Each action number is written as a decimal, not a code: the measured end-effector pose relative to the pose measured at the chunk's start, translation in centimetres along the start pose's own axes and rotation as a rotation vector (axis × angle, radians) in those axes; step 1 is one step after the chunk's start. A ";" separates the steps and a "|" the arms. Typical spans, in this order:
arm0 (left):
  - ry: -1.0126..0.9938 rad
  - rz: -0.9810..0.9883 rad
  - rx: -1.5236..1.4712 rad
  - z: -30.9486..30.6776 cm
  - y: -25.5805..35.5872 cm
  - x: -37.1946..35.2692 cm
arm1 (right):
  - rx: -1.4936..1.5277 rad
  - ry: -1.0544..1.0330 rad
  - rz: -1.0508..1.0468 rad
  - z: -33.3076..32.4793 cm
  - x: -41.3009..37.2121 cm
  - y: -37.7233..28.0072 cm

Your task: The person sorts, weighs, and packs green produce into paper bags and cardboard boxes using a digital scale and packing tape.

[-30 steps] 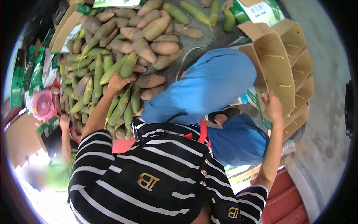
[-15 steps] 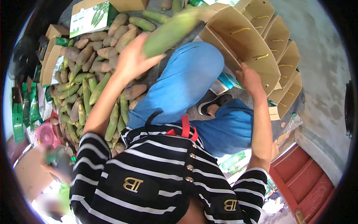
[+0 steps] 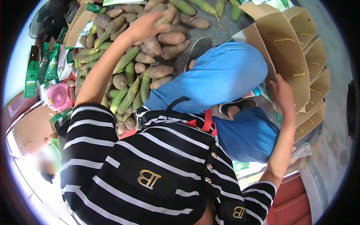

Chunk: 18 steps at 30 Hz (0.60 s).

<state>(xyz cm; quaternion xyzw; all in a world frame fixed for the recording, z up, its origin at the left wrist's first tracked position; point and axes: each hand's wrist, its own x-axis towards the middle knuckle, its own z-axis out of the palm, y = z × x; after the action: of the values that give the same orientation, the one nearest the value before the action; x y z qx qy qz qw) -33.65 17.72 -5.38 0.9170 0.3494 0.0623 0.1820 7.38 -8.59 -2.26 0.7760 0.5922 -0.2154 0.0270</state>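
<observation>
My left hand [image 3: 145,27] reaches over the heap with its fingers apart, fingertips right at a brownish root [image 3: 168,14]. Around it lie brown-purple roots [image 3: 171,37] that look like sweet potatoes, and long green radishes [image 3: 129,96] with thin tails. On the right, my right hand [image 3: 282,93] grips the near edge of an open cardboard box [image 3: 283,47], which stands beside my knee. A yellow cord handle [image 3: 298,74] shows on its wall. The box's bottom is hidden from view.
More open boxes [image 3: 317,73] stand nested at the right by the wall. Several green radishes [image 3: 204,6] lie on the dark floor ahead. A pink fan [image 3: 59,96] and green cartons [image 3: 33,71] are at the left. Another person [image 3: 55,148] is at the lower left.
My left hand has let go of the green radish it carried and moved back over the heap. The view has shifted. My right hand stays at the box edge.
</observation>
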 end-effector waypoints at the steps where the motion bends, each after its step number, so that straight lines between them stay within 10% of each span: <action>1: -0.116 -0.148 0.085 0.6 -3.9 -4.1 | -0.003 0.000 -0.013 0.1 0.1 0.1; 4: -0.616 -0.649 0.381 2.5 -11.1 -16.5 | 0.004 -0.014 -0.034 -0.1 0.4 0.3; 7: -0.663 -1.074 0.077 5.1 -12.4 -24.8 | 0.016 -0.057 -0.025 -0.7 0.6 0.1; 12: -0.219 -1.649 -0.142 11.3 -12.3 -29.5 | -0.011 -0.077 -0.015 -0.6 0.7 -0.1; 18: -0.255 -1.827 -0.018 11.9 -11.8 -27.4 | -0.029 -0.106 0.039 -1.2 0.5 -0.9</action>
<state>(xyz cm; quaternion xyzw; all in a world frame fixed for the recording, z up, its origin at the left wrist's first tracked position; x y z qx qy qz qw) -58.53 4.23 -20.45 0.2836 0.9143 -0.2042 0.2049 7.03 -7.50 -1.22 0.7743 0.5779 -0.2470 0.0738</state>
